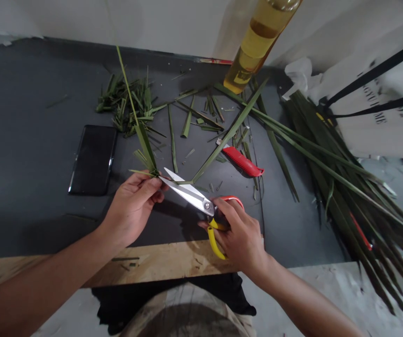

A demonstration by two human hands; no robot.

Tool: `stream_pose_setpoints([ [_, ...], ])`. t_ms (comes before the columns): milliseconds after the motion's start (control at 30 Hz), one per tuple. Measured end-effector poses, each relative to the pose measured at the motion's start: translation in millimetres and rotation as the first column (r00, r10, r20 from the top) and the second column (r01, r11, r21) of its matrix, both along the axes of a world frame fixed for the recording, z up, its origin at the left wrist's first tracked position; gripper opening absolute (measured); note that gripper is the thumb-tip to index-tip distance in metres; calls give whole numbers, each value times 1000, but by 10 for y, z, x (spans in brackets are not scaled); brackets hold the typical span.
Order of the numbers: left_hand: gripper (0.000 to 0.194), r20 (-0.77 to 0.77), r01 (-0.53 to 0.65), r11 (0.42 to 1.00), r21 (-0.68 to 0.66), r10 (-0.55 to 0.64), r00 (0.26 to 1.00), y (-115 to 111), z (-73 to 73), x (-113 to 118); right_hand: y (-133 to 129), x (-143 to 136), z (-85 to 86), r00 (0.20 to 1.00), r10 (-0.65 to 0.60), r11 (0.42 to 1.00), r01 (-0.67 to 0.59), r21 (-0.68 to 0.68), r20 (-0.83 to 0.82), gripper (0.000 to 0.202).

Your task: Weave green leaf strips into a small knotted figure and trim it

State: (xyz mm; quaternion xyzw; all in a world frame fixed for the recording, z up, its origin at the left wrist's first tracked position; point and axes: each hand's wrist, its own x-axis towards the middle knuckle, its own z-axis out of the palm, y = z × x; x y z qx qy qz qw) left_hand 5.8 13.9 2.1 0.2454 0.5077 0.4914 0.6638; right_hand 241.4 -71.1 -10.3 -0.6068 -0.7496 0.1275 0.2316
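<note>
My left hand (140, 201) pinches a small folded piece of green palm leaf (147, 150) between thumb and fingers. A thin strip rises from it toward the wall, and short ends stick out to the left. In my right hand (240, 231) are scissors (190, 194) with red and yellow handles, their blades slightly apart. The blade tips reach the folded leaf just by my left thumb. A long leaf strip (222, 142) runs from between the blades up to the right; whether it joins the folded piece is hard to tell.
A black phone (92, 160) lies left of a pile of leaf pieces (127, 103). Beyond the scissors are a red-handled cutter (243, 160) and scattered scraps. A bottle of yellow liquid (257, 44) stands by the wall. Long leaves (345, 196) overhang the right edge beside a white bag (384, 103).
</note>
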Motion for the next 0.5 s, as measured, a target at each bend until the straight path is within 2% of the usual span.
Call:
stream_pose_setpoints([
  [500,35,59,9,999,-34,-7,998,-16,20,14,15,-18,30,997,39,999,-38,14,-62,34],
])
